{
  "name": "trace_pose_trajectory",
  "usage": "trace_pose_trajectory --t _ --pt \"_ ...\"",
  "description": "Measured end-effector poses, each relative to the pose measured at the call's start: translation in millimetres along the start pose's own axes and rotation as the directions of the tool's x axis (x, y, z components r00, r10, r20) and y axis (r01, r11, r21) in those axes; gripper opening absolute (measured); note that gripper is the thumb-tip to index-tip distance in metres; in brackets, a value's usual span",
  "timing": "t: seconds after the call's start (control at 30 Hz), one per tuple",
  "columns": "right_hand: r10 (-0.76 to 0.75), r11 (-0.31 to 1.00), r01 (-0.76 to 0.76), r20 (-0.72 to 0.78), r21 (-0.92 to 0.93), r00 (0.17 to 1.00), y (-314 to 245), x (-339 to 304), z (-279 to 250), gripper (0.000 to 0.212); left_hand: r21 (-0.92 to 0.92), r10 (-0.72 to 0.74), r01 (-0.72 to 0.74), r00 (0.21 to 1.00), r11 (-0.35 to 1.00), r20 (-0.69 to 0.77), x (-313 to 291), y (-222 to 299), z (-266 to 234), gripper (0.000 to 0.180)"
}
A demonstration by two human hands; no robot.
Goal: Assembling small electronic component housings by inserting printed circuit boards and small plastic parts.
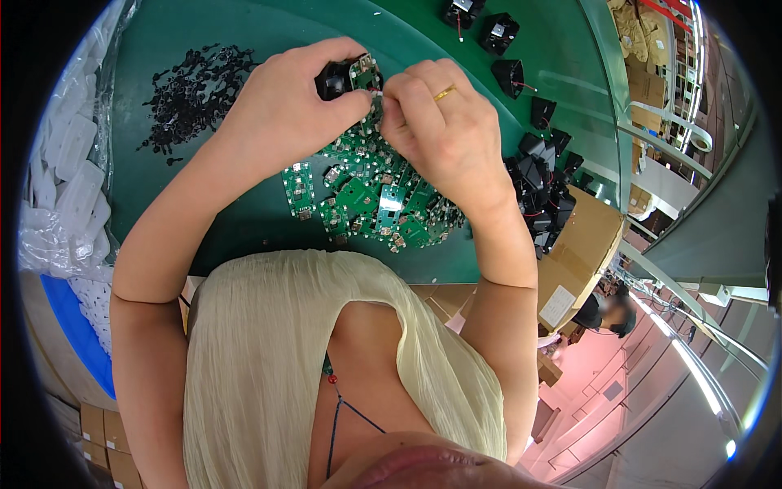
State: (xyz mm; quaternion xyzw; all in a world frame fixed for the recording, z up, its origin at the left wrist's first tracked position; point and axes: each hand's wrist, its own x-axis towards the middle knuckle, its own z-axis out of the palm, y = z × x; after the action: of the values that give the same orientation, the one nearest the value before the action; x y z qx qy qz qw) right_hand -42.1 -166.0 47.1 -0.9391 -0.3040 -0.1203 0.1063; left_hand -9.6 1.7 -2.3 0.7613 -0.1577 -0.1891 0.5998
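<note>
a white rectangular paper label (pixel 557 306) on the open brown cardboard box (pixel 577 257) at the right bears fine dark print, too small to make out; pale marks on the heap of green circuit boards (pixel 356 198) are likewise too fine to read. the heap lies in the middle of the smooth dark green bench (pixel 269 23). above its far end, the left hand (pixel 285 102) has its thumb and fingers wrapped around a glossy black plastic housing (pixel 332 80), with a small green circuit board (pixel 366 72) at the housing's right side. the right hand (pixel 444 130), wearing a gold-coloured ring (pixel 445 94), has its fingers curled in and drawn together right beside that board; what, if anything, they pinch cannot be told. to the left lies a loose spread of small black parts (pixel 195 90), and at the left edge white plastic pieces (pixel 77 147) in clear plastic wrap. more black housings (pixel 533 171) crowd the far right. around the bench are a blue tub (pixel 69 322) at the near left, stacked brown cartons (pixel 98 428), bright strip lights (pixel 696 373) and another person in a dark cap (pixel 626 316) at the right.
</note>
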Motion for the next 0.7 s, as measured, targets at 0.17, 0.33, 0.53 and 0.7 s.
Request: trace_pose_trajectory --t 0.17,0.33,0.53,0.7 --pt "-0.038 0.999 0.04 0.05 -0.026 0.998 -2 1 -3 0.025 0.011 -0.01 0.009 1.0 1.0 0.019 0 1 -1 0.038" --pt "-0.075 0.994 0.083 0.127 -0.064 0.989 -6 4 -5 0.027 0.032 0.006 -0.006 1.0 0.999 0.001 0 1 0 0.036" --pt "-0.062 0.996 0.054 0.111 0.074 0.992 0 2 -1 0.029 -0.079 0.044 -0.045 0.999 0.996 -0.01 1 -6 6 0.034" --pt "-0.02 0.985 0.01 0.058 0.171 0.998 15 1 -1 0.029 -0.285 -0.043 0.065 0.996 0.956 0.083 4 0 5 0.03"
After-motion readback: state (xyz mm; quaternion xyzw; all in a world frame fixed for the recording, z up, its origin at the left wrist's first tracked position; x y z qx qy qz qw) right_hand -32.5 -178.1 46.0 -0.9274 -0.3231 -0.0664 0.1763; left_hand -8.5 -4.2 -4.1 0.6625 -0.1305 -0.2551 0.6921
